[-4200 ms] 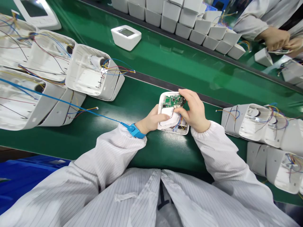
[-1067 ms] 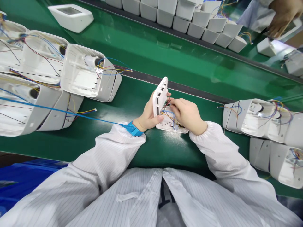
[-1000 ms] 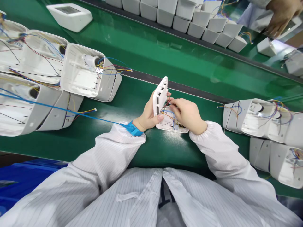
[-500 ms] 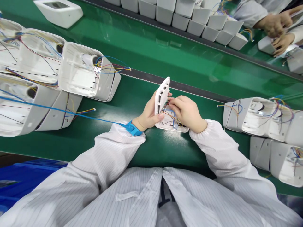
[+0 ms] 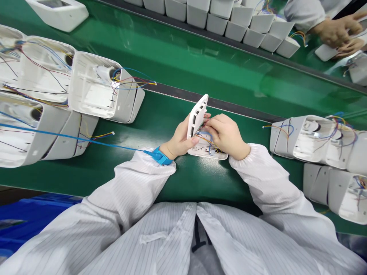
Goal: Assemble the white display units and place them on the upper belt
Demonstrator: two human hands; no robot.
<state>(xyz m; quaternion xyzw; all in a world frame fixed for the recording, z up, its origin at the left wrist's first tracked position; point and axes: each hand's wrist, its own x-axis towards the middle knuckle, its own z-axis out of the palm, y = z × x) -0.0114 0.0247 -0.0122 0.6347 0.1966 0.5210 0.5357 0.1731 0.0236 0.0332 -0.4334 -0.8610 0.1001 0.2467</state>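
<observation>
I am facing a shiny green surface (image 5: 172, 65); dark strips (image 5: 172, 91) are running across it, glare (image 5: 205, 165) is whitening its near part, and blue plastic (image 5: 43, 219) is showing below, left.

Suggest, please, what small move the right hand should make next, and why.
I think the right hand could gently tuck the thin blue and yellow wires into the open white plastic shell, since they loop across its opening. The hand is close beside them, while the left hand holds the slotted white plastic panel tilted up. What the right fingertips grip is hidden.
</observation>
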